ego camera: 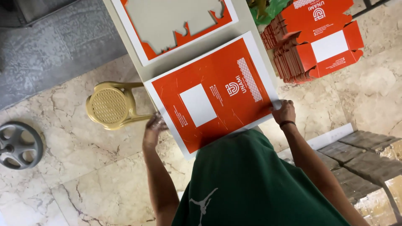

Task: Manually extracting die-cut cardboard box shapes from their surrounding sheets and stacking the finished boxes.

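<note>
A large orange printed cardboard sheet with a white border and a white rectangle lies on a pale table, overhanging its near edge. My left hand grips the sheet's near left corner. My right hand, with a dark band on the wrist, holds the sheet's near right corner. My green shirt hides the sheet's nearest edge.
Farther along the table lies an orange waste frame with its middle punched out. A stack of die-cut orange box blanks sits on the marble floor at right. A yellow plastic stool stands at left, a grey metal wheel farther left.
</note>
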